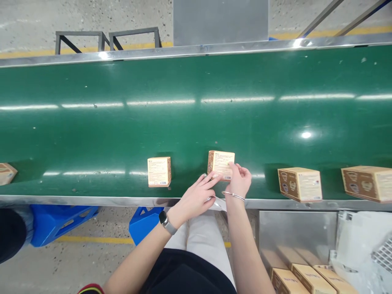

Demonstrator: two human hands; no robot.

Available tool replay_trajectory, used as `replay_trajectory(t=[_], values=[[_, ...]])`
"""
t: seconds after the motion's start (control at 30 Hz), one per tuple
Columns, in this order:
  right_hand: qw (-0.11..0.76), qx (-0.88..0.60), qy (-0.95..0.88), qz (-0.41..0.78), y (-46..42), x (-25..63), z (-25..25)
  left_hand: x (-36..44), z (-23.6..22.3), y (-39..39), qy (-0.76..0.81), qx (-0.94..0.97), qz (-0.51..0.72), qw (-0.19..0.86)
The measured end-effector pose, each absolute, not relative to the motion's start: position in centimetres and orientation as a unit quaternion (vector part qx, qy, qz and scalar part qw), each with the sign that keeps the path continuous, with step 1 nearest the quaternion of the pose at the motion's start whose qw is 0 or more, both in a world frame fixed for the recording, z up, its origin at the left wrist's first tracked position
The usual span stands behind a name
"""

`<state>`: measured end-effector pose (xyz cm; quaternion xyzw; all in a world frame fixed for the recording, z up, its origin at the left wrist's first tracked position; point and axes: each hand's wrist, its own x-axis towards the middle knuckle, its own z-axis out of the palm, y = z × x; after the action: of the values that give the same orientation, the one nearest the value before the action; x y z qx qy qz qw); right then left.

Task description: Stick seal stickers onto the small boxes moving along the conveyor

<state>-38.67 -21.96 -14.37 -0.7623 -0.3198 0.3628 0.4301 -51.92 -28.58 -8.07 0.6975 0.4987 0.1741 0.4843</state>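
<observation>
A small cream and brown printed carton (221, 161) sits on the green conveyor belt in front of me. My left hand (197, 198) reaches in from its lower left, the extended fingertips touching the carton's lower edge. A whitish translucent sheet (221, 203) hangs by the left thumb and seems pinched there. My right hand (240, 179) is at the carton's right side, thumb and index finger pinched together against its printed face. Whatever lies between those fingertips is too small to make out. Another carton (158, 172) stands to the left, apart from my hands.
More cartons stand on the belt at the right, one nearer (300, 184) and one farther (366, 183), with another (6, 173) at the left edge. Below right, several cartons (312, 279) lie by a metal surface (297, 230) and white plastic bags (357, 245). Blue stools (145, 222) stand below the belt.
</observation>
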Motion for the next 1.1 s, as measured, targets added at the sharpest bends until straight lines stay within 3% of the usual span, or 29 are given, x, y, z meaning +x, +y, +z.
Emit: replay_trajectory(t=[0.17,0.33,0.53,0.73,0.83,0.93,1.03,1.1], values=[[0.423,-0.733,-0.375,0.377,-22.1,-35.8,-9.8,-52.2,-6.5,-29.2,0.581,0.507,0.224,0.597],[0.224,-0.470,-0.714,0.467,-24.1,-35.8,-4.4,-52.8,-5.2,-30.0,0.586,0.334,0.270,0.687],[0.205,-0.375,-0.813,0.396,-24.8,-36.8,-5.0,-53.3,-4.6,-30.7,0.533,0.255,0.313,0.743],[0.162,-0.340,-0.882,0.282,-25.1,-37.9,-5.5,-53.0,-4.8,-31.6,0.572,0.230,0.321,0.719],[0.190,-0.353,-0.870,0.287,-25.4,-38.5,-5.2,-52.9,-5.4,-31.8,0.600,0.227,0.322,0.696],[0.235,-0.408,-0.789,0.395,-25.3,-39.2,-5.5,-52.9,-6.0,-32.2,0.634,0.237,0.323,0.661],[0.293,-0.555,-0.574,0.526,-25.0,-40.1,-7.1,-53.2,-6.3,-32.6,0.664,0.251,0.320,0.627],[0.336,-0.639,-0.415,0.554,-24.7,-41.0,-8.8,-53.4,-6.3,-33.0,0.681,0.289,0.315,0.594]])
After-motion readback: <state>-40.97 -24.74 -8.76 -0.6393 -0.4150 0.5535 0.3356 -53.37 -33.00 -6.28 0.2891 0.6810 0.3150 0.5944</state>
